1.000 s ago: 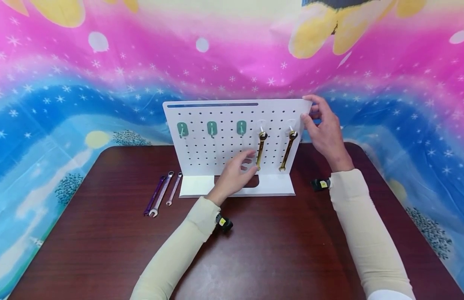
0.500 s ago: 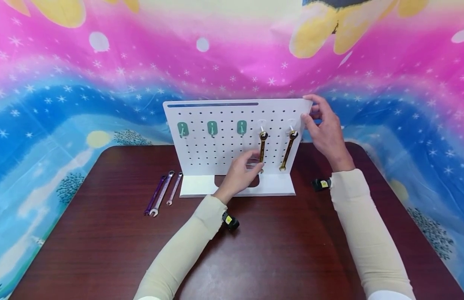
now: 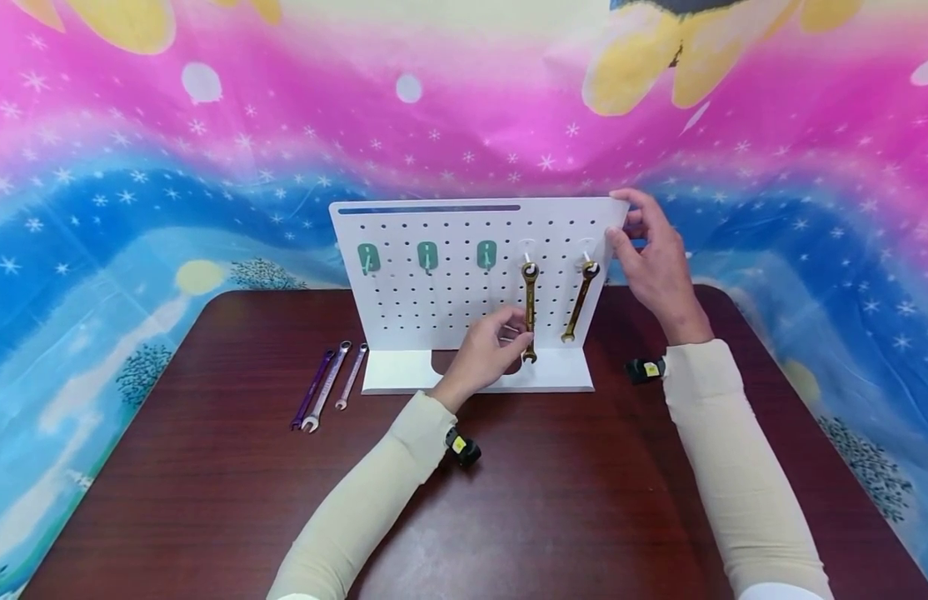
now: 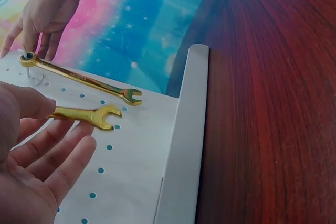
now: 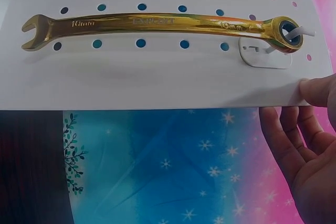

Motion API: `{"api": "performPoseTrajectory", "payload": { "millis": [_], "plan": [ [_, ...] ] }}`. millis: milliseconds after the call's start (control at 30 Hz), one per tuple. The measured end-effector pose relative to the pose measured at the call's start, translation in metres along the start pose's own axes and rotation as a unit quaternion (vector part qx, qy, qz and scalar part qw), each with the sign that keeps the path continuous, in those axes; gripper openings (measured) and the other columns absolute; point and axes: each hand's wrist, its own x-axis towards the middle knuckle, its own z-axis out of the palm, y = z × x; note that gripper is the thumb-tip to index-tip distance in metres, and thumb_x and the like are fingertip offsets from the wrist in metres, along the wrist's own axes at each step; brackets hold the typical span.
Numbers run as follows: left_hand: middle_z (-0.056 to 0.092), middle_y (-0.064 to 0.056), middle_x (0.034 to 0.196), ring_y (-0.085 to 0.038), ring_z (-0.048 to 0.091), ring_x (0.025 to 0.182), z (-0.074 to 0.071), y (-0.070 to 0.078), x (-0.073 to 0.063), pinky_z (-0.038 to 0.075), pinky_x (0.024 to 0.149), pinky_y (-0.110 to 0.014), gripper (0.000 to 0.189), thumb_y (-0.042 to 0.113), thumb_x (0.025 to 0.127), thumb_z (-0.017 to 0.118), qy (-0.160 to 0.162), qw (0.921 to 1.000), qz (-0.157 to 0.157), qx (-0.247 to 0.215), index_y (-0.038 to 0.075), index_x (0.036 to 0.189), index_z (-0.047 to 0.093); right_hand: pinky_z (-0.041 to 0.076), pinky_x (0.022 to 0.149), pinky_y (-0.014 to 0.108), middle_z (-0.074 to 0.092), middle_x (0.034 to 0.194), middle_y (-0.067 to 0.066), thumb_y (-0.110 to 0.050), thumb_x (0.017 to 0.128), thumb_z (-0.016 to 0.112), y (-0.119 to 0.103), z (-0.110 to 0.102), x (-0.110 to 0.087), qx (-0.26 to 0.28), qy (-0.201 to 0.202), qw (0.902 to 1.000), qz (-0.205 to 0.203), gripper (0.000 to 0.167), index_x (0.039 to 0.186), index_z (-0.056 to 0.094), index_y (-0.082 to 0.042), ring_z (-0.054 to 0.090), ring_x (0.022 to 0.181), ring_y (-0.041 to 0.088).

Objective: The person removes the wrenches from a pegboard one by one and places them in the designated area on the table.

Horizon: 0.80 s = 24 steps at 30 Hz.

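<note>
Along the right half of the upright white perforated pegboard (image 3: 396,337), two golden wrenches are up: a glossy golden metal wrench (image 3: 581,300) hangs by its ring near the board's edge, and a matching golden wrench (image 3: 531,307) nearer its middle, ring seemingly on its hook, is pinched low by the left hand (image 3: 486,346). The right hand (image 3: 659,262) grips the board's upper right edge. Left of the board, a slim purple wrench (image 3: 312,391), a long silver wrench (image 3: 327,388) and a short silver wrench (image 3: 352,377) lie unhung; I count three bare green hooks (image 3: 427,256), so two of five filled.

Dk red-brown wood-grain tabletop (image 3: 606,508), rounded far corners, soft glare (image 3: 471,525) nr front; pink/blue snowflake-print backdrop (image 3: 321,108) behind.
</note>
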Motion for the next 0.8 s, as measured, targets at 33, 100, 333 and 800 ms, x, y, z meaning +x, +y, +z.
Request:
{"api": "performPoseTrajectory", "payload": {
  "millis": [33, 100, 333, 800],
  "plan": [
    [0.068, -0.004, 0.104, -0.015, 0.067, 0.096, 0.0, 0.001, 0.0, 0.056, 0.086, -0.025, 0.021, 0.008, 0.1, 0.067, -0.001, 1.0, 0.004, -0.004, 0.001, 0.12, 0.066, 0.054, 0.08, 0.026, 0.062, 0.118, 0.014, -0.016, 0.106, 0.06, 0.0, 0.0, 0.0, 0.001, 0.0, 1.0, -0.001, 0.051, 0.153, 0.047, -0.03, 0.064, 0.103, 0.028],
    [0.068, -0.005, 0.101, -0.016, 0.067, 0.093, -0.001, 0.002, -0.001, 0.056, 0.084, -0.025, 0.018, 0.006, 0.1, 0.067, -0.006, 0.9998, 0.011, -0.016, 0.0, 0.117, 0.067, 0.054, 0.08, 0.025, 0.062, 0.118, 0.014, -0.015, 0.106, 0.06, 0.0, 0.0, 0.0, -0.001, 0.001, 1.0, -0.001, 0.051, 0.153, 0.047, -0.03, 0.063, 0.103, 0.028],
    [0.068, -0.005, 0.097, -0.016, 0.066, 0.088, -0.002, 0.008, -0.006, 0.057, 0.081, -0.027, 0.015, 0.003, 0.099, 0.067, -0.021, 0.9988, 0.013, -0.043, 0.001, 0.114, 0.068, 0.055, 0.082, 0.028, 0.062, 0.118, 0.013, -0.016, 0.106, 0.059, 0.001, 0.0, -0.001, -0.002, 0.0, 1.0, 0.001, 0.05, 0.153, 0.047, -0.029, 0.063, 0.104, 0.027],
    [0.066, -0.011, 0.1, -0.019, 0.069, 0.088, -0.003, 0.014, -0.01, 0.062, 0.076, -0.037, 0.021, -0.001, 0.099, 0.065, -0.043, 0.9941, -0.023, -0.097, -0.003, 0.12, 0.064, 0.057, 0.085, 0.034, 0.061, 0.12, 0.013, -0.017, 0.106, 0.058, 0.002, 0.0, 0.0, -0.006, -0.002, 1.0, 0.003, 0.051, 0.154, 0.046, -0.031, 0.063, 0.107, 0.029]
  ]
}}
